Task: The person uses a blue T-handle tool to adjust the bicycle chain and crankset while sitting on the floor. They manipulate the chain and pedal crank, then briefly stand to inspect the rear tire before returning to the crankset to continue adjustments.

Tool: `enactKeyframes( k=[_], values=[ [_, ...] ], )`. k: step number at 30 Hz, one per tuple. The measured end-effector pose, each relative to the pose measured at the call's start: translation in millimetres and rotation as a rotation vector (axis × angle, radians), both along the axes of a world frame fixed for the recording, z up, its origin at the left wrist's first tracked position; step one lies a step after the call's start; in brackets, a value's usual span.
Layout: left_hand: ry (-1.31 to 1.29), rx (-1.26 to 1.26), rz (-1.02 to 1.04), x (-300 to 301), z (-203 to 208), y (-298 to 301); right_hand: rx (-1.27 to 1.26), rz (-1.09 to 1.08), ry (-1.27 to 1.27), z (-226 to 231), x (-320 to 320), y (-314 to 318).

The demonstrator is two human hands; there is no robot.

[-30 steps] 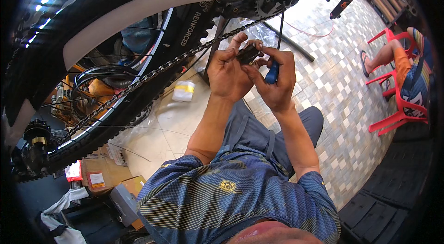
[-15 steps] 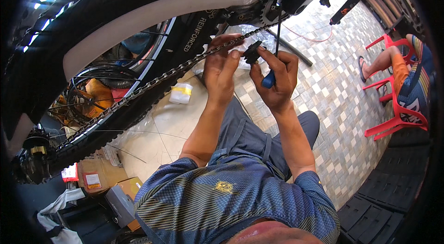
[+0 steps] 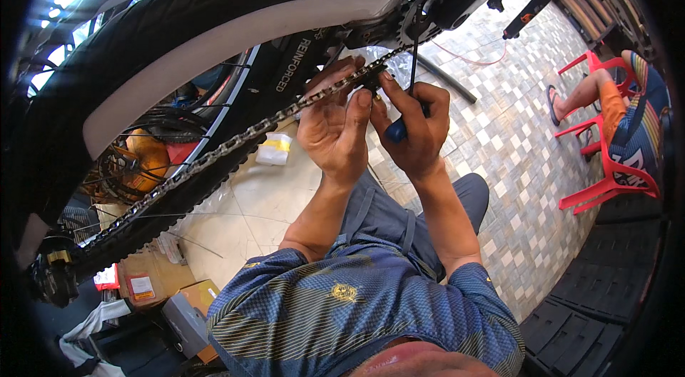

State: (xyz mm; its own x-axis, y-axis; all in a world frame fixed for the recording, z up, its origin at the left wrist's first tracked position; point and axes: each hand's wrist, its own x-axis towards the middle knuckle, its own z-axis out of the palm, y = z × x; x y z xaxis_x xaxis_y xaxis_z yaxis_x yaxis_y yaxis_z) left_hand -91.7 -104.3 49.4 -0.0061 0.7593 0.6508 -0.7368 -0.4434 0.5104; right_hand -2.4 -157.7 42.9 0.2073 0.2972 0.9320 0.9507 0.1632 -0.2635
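A bicycle chain (image 3: pixel 252 128) slants up from the rear hub at lower left to the chainring (image 3: pixel 408 23). My left hand (image 3: pixel 334 131) is at its upper run, fingers curled behind it and thumb in front, closed about the chain. My right hand (image 3: pixel 421 131) is closed around a blue-handled screwdriver (image 3: pixel 394 131), whose dark shaft points up toward the chainring. Its thumb and forefinger also pinch a small black part (image 3: pixel 372 80) against the chain, near my left thumb. The fingers and chain partly cover that part, so its exact shape is hidden.
Above my hands is the bicycle's black tyre (image 3: pixel 235 2). A white packet with yellow tape (image 3: pixel 273 149) lies on the floor, and cardboard boxes (image 3: pixel 193 305) stand at lower left. At right, a person sits on a red plastic chair (image 3: pixel 606 181).
Both hands have shifted slightly left. The small black part, held clear of the chain before, is now up against it, and the screwdriver has moved along with my right hand.
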Motion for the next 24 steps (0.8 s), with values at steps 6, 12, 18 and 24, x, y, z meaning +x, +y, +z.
enactKeyframes(
  k=[6, 12, 18, 24],
  values=[
    [-0.010, 0.007, -0.034, -1.7, 5.8, -1.1, 0.020, 0.021, 0.001, 6.5, -3.4, 4.3],
    [0.017, 0.041, -0.081, -2.5, 3.9, -0.4, 0.094, 0.130, 0.073, 2.4, -3.0, 11.3],
    [0.017, 0.015, -0.132, -1.8, -2.7, -0.5, 0.129, 0.134, -0.029, 1.9, 1.8, 17.6],
    [0.010, -0.001, -0.067, 2.2, -10.1, -0.6, 0.123, 0.194, 0.042, -1.6, -0.4, 20.0]
  ],
)
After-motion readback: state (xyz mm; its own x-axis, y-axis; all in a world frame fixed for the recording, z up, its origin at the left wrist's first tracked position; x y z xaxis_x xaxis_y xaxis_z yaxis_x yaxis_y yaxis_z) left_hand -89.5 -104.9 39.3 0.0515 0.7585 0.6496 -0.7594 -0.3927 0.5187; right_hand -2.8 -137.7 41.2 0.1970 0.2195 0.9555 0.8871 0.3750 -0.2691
